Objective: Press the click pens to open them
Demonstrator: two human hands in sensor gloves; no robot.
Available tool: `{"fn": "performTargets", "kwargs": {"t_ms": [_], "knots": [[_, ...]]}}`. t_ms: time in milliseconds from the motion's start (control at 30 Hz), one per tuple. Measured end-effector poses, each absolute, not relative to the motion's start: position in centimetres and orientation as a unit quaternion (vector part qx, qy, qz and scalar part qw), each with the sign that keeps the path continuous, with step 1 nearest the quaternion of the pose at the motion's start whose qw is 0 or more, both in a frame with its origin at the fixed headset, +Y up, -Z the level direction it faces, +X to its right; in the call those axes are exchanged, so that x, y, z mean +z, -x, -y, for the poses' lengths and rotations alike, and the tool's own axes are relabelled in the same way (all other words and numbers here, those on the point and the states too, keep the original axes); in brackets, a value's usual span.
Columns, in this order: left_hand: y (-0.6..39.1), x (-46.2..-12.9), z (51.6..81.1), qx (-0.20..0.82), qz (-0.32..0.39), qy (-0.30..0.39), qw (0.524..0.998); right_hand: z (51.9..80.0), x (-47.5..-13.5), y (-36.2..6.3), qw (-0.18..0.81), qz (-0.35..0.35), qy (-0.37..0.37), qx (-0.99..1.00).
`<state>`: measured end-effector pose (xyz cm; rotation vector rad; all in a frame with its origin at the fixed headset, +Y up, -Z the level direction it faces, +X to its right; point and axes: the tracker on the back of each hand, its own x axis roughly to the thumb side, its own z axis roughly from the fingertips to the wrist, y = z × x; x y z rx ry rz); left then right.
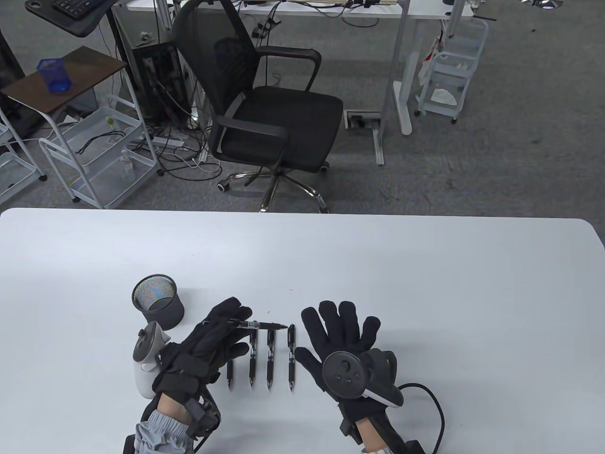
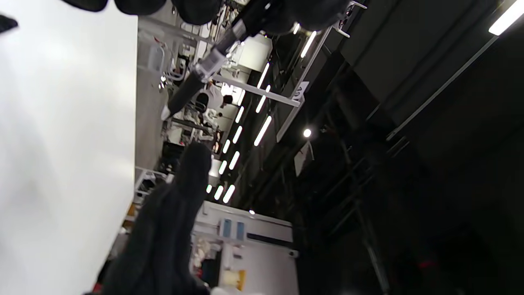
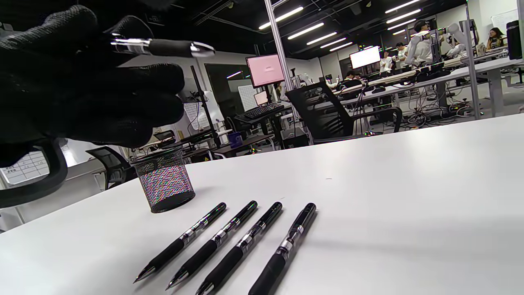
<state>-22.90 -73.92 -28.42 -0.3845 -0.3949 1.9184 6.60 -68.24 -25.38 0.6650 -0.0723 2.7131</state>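
Note:
My left hand (image 1: 231,326) grips a black click pen (image 1: 262,325) level above the table, its tip pointing right. The held pen also shows in the left wrist view (image 2: 204,65) and in the right wrist view (image 3: 163,47), where my left hand's fingers (image 3: 102,94) wrap it. Several more black click pens (image 1: 270,357) lie side by side on the white table, tips toward me; they also show in the right wrist view (image 3: 241,241). My right hand (image 1: 342,326) is open, fingers spread, palm down, just right of the row and holding nothing.
A black mesh pen cup (image 1: 158,300) stands on the table (image 1: 425,293) behind and left of my left hand; it also shows in the right wrist view (image 3: 166,184). An office chair (image 1: 269,113) stands beyond the table's far edge.

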Motion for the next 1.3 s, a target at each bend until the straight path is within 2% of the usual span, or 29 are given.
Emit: {"fn": "performTargets", "kwargs": {"t_ms": [200,367,500,767,1300], "knots": [[22.3,-28.6,74.5,0.846,0.199,0.16,0.469,68.3,-25.3,-6.7,0.17,0.027,-0.233,0.957],[22.0,-28.3,74.5,0.877,0.197,0.137,0.415,68.3,-25.3,-6.6,0.166,0.025,-0.233,0.958],[21.7,-27.9,74.5,0.893,0.189,0.148,0.381,68.3,-25.3,-6.6,0.164,0.023,-0.232,0.959],[21.4,-27.5,74.5,0.877,0.172,0.136,0.427,68.2,-25.2,-6.7,0.166,0.028,-0.231,0.958],[21.5,-27.2,74.7,0.881,0.172,0.125,0.422,68.2,-25.1,-6.6,0.167,0.033,-0.234,0.957]]}}
